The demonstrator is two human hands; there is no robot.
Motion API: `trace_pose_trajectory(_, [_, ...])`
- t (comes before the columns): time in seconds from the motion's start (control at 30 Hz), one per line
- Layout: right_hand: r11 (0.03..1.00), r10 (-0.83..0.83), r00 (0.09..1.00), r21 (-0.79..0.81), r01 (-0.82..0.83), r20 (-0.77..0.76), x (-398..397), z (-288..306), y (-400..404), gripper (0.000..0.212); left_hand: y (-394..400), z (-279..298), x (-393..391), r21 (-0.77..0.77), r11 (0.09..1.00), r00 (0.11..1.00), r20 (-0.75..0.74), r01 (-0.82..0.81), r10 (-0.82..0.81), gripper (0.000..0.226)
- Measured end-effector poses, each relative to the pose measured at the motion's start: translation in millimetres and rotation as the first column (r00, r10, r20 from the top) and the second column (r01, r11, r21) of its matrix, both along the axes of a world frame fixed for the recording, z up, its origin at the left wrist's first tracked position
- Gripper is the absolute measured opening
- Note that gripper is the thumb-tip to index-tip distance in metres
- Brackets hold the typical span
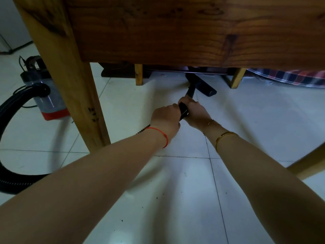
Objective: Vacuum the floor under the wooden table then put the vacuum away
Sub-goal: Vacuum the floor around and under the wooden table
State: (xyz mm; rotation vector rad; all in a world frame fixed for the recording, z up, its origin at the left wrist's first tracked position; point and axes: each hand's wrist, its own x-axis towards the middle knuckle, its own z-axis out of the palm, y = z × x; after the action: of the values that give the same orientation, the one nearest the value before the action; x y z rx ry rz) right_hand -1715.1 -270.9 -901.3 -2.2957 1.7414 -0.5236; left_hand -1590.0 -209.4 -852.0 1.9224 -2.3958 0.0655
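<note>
Low to the floor, both bare arms reach forward under a dark brown wooden table (175, 29), whose thick near leg (70, 85) stands at ten o'clock. The left hand (165, 120), with a red string at the wrist, and the right hand (195, 111), with a gold bangle on the forearm, meet just beside each other at centre, fingers curled tightly around the black ribbed vacuum hose (183, 110). From the hands a short black tube runs toward twelve o'clock to a flat black floor nozzle (202, 85), which rests on the pale glossy tiled floor (175, 182) beneath the table's far edge. The grey canister vacuum with a red base (45, 95) sits on the tiles at nine o'clock, beyond the near leg, its hose looping off the left edge. Small dark crumbs (121, 220) dot the tiles at six o'clock. A plaid cloth (290, 77) shows at two o'clock.
</note>
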Motion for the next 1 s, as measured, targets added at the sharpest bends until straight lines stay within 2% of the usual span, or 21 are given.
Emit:
trace_pose_trajectory(0.27, [0.996,-0.064,0.990,-0.064,0.056,-0.125,-10,4,49,0.031,39,4,7,-0.070,0.986,0.981,0.131,0.151,-0.141,0.028])
trace_pose_trajectory(0.5, [0.980,-0.018,0.985,-0.201,-0.017,-0.174,11,13,107,0.031,85,16,44,-0.052,0.973,0.967,0.134,0.225,-0.216,0.030])
trace_pose_trajectory(0.7, [0.965,-0.053,0.967,-0.260,-0.014,-0.250,48,25,142,0.025,117,25,83,-0.048,0.960,0.956,0.120,0.275,-0.268,0.025])
trace_pose_trajectory(1.0, [0.971,-0.132,0.971,-0.224,0.086,-0.201,50,28,146,0.020,116,28,79,-0.056,0.957,0.951,0.146,0.283,-0.273,0.024])
